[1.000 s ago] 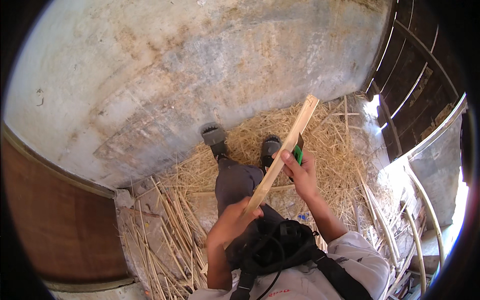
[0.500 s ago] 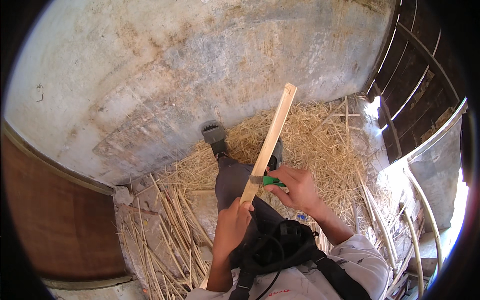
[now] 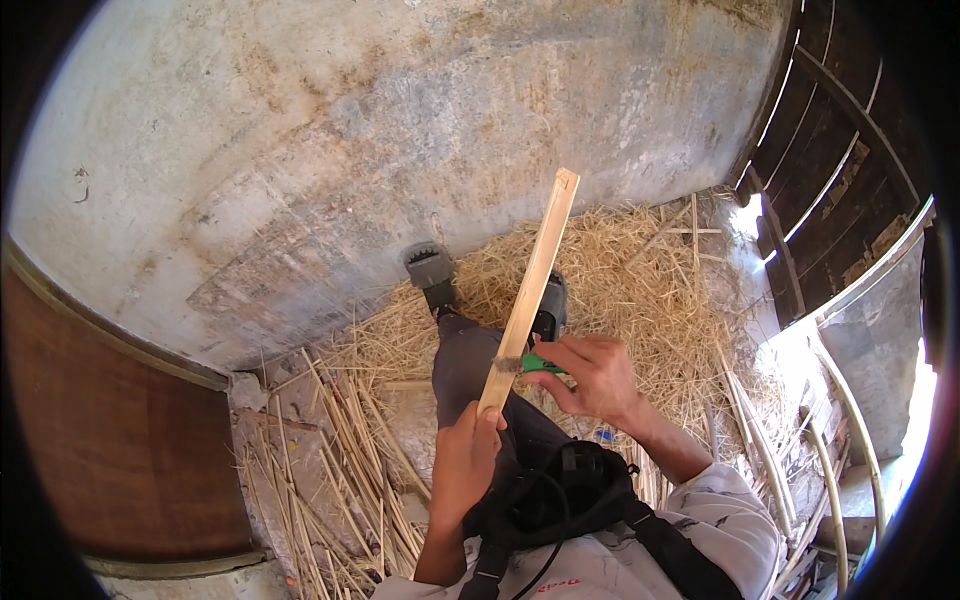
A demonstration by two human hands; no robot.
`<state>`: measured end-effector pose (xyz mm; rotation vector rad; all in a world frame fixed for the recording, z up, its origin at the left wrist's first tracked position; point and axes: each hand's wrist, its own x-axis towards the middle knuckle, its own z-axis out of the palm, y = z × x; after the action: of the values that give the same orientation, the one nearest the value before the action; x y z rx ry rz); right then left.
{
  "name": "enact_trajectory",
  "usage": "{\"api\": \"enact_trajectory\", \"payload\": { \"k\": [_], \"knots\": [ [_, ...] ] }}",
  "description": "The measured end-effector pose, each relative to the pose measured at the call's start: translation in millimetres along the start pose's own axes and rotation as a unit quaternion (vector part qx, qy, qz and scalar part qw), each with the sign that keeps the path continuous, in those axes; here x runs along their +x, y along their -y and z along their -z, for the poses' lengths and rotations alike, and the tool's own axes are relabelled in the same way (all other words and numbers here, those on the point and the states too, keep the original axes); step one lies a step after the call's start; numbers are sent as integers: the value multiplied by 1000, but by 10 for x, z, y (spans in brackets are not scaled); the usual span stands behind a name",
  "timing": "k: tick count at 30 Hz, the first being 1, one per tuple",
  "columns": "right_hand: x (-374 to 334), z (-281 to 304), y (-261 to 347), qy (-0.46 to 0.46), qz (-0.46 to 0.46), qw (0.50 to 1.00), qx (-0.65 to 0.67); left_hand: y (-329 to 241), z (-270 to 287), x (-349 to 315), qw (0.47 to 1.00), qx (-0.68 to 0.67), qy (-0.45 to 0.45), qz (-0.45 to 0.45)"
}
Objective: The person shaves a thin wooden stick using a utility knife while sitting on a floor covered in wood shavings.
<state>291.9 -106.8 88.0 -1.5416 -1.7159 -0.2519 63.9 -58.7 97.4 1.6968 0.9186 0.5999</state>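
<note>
At six o'clock my left hand (image 3: 467,455) pinches a wood stick (image 3: 528,290); at four my right hand (image 3: 595,378) squeezes a green-handled blade (image 3: 533,363).

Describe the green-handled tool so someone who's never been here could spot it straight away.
Start at the big stained wall, then drop past the loose straw at its foot to the right hand. The green-handled tool points leftward from that hand, its dark blade across a pale wooden strip. Its bright green sets it apart from the straw-coloured strip.
</note>
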Motion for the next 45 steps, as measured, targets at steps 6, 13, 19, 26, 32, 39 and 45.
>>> {"api": "enact_trajectory", "payload": {
  "k": [6,13,19,26,32,39,45],
  "knots": [
    [20,-7,4,-13,-10,1000,-10,9,-27,2,1000,13,-14,5],
    [22,-20,-15,-15,-10,1000,-19,35,-17,-3,1000,25,-18,-7],
    [45,-34,-37,-25,-23,999,-11,52,-17,-16,999,38,-27,-16],
    [54,-29,-57,-16,-28,999,-21,67,7,-52,997,63,-32,-24],
    [36,-69,-128,-37,-41,998,-24,47,29,-77,996,87,-27,-21],
    [100,-43,-211,-50,-54,997,-11,83,33,-126,995,101,-23,-16],
    [143,-45,-358,-54,-67,996,-16,115,37,-191,995,93,-17,8]
  ]
}}
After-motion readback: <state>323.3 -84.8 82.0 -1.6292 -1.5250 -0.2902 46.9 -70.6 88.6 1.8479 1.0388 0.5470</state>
